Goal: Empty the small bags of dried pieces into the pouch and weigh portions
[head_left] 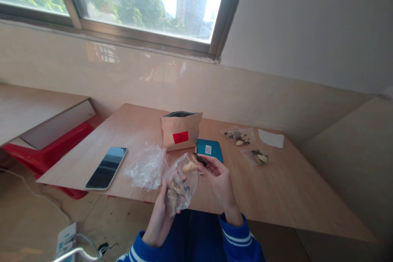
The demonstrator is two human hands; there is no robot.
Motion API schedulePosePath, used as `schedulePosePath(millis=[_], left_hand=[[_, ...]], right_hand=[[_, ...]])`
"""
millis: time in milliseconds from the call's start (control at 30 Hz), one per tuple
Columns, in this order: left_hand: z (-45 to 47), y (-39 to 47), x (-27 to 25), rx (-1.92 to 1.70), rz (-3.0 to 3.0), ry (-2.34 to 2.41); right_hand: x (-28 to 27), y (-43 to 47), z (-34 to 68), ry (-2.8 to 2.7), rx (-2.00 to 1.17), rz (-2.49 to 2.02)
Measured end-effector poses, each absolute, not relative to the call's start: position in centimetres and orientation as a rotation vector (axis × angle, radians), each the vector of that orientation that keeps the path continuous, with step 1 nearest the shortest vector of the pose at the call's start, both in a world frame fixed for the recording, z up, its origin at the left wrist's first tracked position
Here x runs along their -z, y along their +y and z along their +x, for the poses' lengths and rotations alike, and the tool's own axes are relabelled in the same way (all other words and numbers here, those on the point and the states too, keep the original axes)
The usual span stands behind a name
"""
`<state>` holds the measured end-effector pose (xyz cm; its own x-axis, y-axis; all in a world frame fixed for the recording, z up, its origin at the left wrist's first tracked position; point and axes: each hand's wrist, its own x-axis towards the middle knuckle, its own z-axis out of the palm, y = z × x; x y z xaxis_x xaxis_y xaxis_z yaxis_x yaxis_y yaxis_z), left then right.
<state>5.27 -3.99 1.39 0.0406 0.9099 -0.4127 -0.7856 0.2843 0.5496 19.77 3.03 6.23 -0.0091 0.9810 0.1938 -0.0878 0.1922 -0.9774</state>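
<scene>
My left hand (160, 217) is closed around a clear zip bag (193, 183) with a red seal line, held over the table's near edge. Pale and dark pieces that look like dried mushroom lie in its lower part. Between the fingertips of my right hand (223, 181) is a dried mushroom slice (190, 166), pale with a dark end, at the bag's mouth. Whether part of it is inside the bag is hard to tell. A stack of clear zip bags (147, 168) lies left of my hands. Behind them stands a brown paper pouch (168, 133), its top open.
A teal flat box (201, 145) lies beside the pouch. Two filled zip bags (239, 136) and a white paper piece (272, 138) are at the back right. A phone (106, 168) rests at the left edge. A red stool (52, 151) and a power strip (66, 239) are off to the left.
</scene>
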Motion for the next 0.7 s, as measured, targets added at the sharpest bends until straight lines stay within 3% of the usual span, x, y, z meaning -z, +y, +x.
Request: schedulePosePath(millis=[300, 500, 700], left_hand=[[4.6, -4.2, -1.4, -1.340, 0.188, 0.830], [4.0, -4.2, -1.2, -1.368, 0.218, 0.836], [3.4, -4.1, -1.5, -1.381, 0.212, 0.832]], right_hand=[[-15.0, 14.3, 17.3, -1.701, -0.413, -0.676], [-14.1, 18.6, 14.7, -2.088, -0.320, -0.549], [-12.7, 18.5, 14.4, -1.964, -0.308, -0.726]])
